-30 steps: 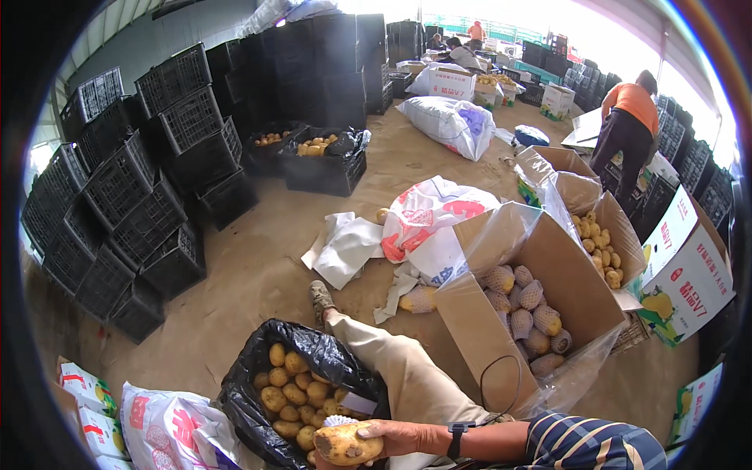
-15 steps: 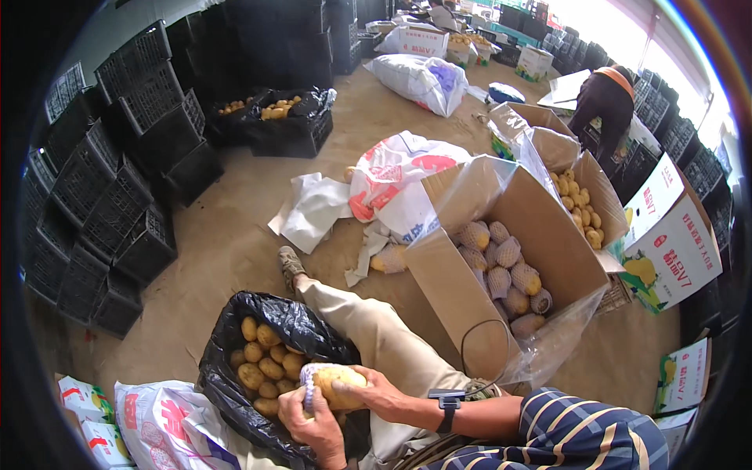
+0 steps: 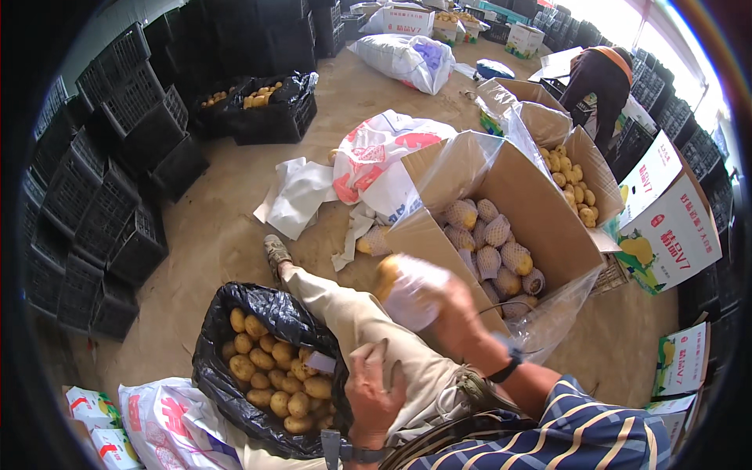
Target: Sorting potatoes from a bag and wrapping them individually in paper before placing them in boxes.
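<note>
My right hand [image 3: 454, 317] is closed around a potato [image 3: 387, 276] that sits partly in a white foam net sleeve [image 3: 415, 294], smeared by motion. It is above my knee, just left of an open cardboard box [image 3: 439, 270]. Inside the box are several sleeved potatoes [image 3: 487, 262]. My left hand [image 3: 377, 392] holds nothing; its fingers and thumb are apart over my thigh, at the right edge of a crate lined with a black plastic bag [image 3: 215, 337]. Bare potatoes [image 3: 278, 376] fill that crate, and a small pale piece [image 3: 319, 361] lies on them.
Black crates [image 3: 125, 86] are stacked along the left. Beyond the box stands another carton of potatoes [image 3: 576, 184], with a person [image 3: 599, 90] bending behind it. White paper [image 3: 298, 196], a red-and-white sack [image 3: 384, 149] and one sleeved potato [image 3: 374, 240] lie on the floor ahead.
Both hands were together on the potato over the black-lined crate. My right hand has carried it up and right toward the box, while the left let go and moved right over my thigh.
</note>
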The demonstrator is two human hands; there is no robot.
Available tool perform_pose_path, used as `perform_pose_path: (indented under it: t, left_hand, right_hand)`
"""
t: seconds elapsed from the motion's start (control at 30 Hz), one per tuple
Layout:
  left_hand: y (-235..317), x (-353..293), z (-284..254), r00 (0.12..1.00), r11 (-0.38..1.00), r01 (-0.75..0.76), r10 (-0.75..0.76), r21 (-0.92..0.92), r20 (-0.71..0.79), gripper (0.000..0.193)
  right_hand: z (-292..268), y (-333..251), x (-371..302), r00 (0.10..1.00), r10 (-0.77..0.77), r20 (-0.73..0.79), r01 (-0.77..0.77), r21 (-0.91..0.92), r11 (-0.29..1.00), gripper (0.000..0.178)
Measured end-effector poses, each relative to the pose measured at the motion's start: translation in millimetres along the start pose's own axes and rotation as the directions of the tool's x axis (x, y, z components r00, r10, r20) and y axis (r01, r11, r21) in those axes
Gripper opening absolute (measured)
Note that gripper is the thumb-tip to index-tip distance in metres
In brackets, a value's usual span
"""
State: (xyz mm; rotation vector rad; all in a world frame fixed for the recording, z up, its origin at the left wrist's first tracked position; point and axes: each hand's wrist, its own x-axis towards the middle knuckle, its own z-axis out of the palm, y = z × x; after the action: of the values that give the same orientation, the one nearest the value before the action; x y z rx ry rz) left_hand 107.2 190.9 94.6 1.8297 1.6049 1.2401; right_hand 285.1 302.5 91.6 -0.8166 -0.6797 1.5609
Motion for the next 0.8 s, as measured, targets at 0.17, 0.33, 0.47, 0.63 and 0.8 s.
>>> perform_pose_path:
  t: [0.17, 0.33, 0.47, 0.63, 0.8]
  left_hand:
    - [-68, -43, -21, 0.853, 0.843, 0.502, -0.52, -0.191, -0.05, 0.03]
    - [-122, -96, -55, 0.649, 0.656, 0.646, -0.741, -0.391, -0.171, 0.03]
    - [-149, -127, -84, 0.547, 0.603, 0.661, -0.795, -0.447, -0.263, 0.028]
    - [-180, -139, -120, 0.443, 0.603, 0.641, -0.796, -0.475, -0.412, 0.029]
    - [-204, -134, -152, 0.406, 0.642, 0.725, -0.692, -0.251, -0.597, 0.03]
  right_hand:
    - [-90, -85, 24, 0.666, -0.745, 0.041, 0.539, -0.717, 0.442, 0.058]
    - [-212, -39, 69, 0.916, -0.401, 0.033, -0.041, -0.984, -0.175, 0.055]
    - [-225, -18, 101, 0.982, -0.166, 0.087, 0.059, -0.984, -0.17, 0.044]
    - [-66, -18, 96, 0.884, -0.365, 0.292, 0.285, -0.956, -0.075, 0.026]
    - [93, 86, 45, 0.81, 0.119, 0.574, 0.506, -0.787, 0.353, 0.031]
